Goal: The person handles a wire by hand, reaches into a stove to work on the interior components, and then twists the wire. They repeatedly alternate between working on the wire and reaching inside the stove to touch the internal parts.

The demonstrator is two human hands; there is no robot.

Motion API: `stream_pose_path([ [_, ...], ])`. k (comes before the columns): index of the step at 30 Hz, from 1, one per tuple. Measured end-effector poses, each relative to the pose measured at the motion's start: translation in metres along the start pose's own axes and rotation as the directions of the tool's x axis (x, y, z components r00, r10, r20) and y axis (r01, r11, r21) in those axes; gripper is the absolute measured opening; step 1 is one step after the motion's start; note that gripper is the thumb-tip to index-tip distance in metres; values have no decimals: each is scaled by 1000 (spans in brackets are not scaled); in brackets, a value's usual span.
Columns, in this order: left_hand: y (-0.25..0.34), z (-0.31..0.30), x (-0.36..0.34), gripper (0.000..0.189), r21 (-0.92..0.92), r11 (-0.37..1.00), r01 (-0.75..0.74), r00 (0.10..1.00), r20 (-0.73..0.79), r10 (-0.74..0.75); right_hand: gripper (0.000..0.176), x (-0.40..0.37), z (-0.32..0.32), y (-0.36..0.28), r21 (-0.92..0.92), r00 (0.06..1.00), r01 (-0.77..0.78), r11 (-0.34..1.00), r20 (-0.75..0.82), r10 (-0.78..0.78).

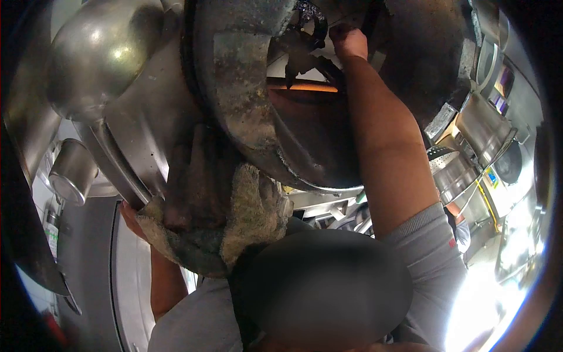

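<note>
A thick, dirty greenish cloth (255, 214) is bunched at the lower rim of a large, dark, soot-stained round metal vessel or ring (246, 88). My left hand (132, 221) shows at the cloth's left edge, closed on it, with most of the fingers hidden. My right arm reaches up across the round metal. At its end my right hand (349, 42) is closed like a fist, and whatever it may hold is hidden. Beside that hand are dark, ragged metal pieces (308, 61) and an orange glowing strip (302, 86).
A big steel ladle (102, 58) stands at upper left, its handle running down towards the cloth. Below it is a steel cup (73, 171). On the right are a steel pot (484, 126), a perforated strainer (441, 155) and part of another person (462, 232).
</note>
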State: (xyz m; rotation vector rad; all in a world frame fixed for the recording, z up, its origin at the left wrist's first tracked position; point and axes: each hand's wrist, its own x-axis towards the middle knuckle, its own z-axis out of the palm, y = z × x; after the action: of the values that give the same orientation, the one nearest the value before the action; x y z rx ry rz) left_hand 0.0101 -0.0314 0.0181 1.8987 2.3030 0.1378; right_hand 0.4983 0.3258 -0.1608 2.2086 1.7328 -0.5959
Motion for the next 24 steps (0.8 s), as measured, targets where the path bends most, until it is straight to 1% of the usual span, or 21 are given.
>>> stream_pose_path([
  [2,0,0,1,69,-1,1000,1,1000,-2,-1,32,4,2,3,13,1000,-14,1000,2,14],
  [4,1,0,1,69,1,1000,-1,1000,-2,1,32,5,4,4,-33,1000,9,999,19,-8],
  [8,2,1,2,69,3,1000,-2,1000,-7,2,35,2,4,6,-15,1000,4,1000,30,-4],
  [10,2,2,3,69,5,1000,-2,1000,-14,2,38,3,5,9,-22,997,71,997,22,-70],
  [11,2,1,3,69,9,1000,-4,1000,-14,4,38,-1,0,4,-23,997,72,997,21,-72],
  [13,3,2,4,70,12,1000,-8,1000,-19,9,38,-9,-9,-6,-13,999,8,1000,41,-7],
  [14,3,2,4,70,16,1000,-11,1000,-20,11,38,-11,-11,-10,-14,999,9,1000,40,-8],
  [16,5,1,5,70,23,1000,-19,1000,-24,20,34,-14,-14,-15,-56,998,60,997,31,-59],
  [17,5,1,6,70,26,999,-24,999,-27,25,34,-13,-13,-16,-55,998,62,997,29,-60],
  [19,7,0,7,70,32,999,-30,999,-30,31,34,-12,-11,-14,-134,991,133,982,36,-129],
  [23,15,-4,15,70,54,996,-69,997,-44,71,33,-8,-5,-12,-146,991,129,981,43,-124],
  [24,11,-2,13,70,35,999,-42,998,-36,43,34,-9,-7,-12,-130,991,128,983,49,-123],
])
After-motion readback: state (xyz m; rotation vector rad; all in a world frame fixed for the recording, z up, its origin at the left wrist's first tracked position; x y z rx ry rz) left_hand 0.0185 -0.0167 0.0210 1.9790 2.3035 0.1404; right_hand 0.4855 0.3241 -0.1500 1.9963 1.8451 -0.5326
